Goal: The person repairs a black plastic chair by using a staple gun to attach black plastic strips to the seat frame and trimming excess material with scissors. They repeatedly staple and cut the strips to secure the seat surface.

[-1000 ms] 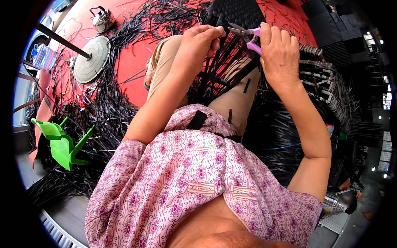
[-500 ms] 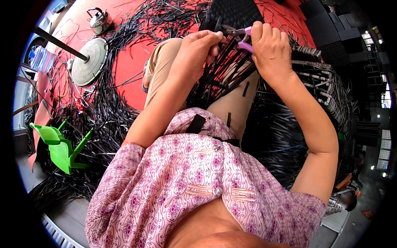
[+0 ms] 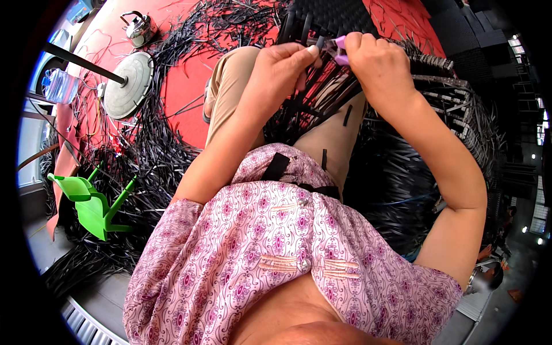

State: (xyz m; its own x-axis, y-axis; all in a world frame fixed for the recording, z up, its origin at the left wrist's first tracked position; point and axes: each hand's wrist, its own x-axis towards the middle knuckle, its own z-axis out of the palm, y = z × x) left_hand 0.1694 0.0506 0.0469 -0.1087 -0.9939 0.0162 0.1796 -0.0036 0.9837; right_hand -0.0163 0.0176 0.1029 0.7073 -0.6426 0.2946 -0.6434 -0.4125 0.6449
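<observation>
My right hand [image 3: 379, 64] is closed around the purple handles of a pair of snips [image 3: 340, 50], with the blades toward my left hand. Between thumb and fingers, my left hand [image 3: 284, 68] pinches a flat black strip [image 3: 319, 43]; the strip's end is beside the snip blades. Just beyond both hands stands a black woven piece [image 3: 328, 16]. Loose black strips [image 3: 303, 109] hang from it toward my lap, between my knees. The exact spot where blades and strip meet is small and blurred.
Heaps of black strips [image 3: 397, 167] lie on both sides. At left are a green plastic chair [image 3: 95, 213] lying tipped, a round pole base [image 3: 127, 86] and a metal kettle [image 3: 139, 30] on the red floor covering [image 3: 184, 86]. Strip bundles [image 3: 443, 86] lie at right.
The snips have tilted, and their blades now show less clearly. My left hand has shifted slightly right, with a strip showing upright at its thumb.
</observation>
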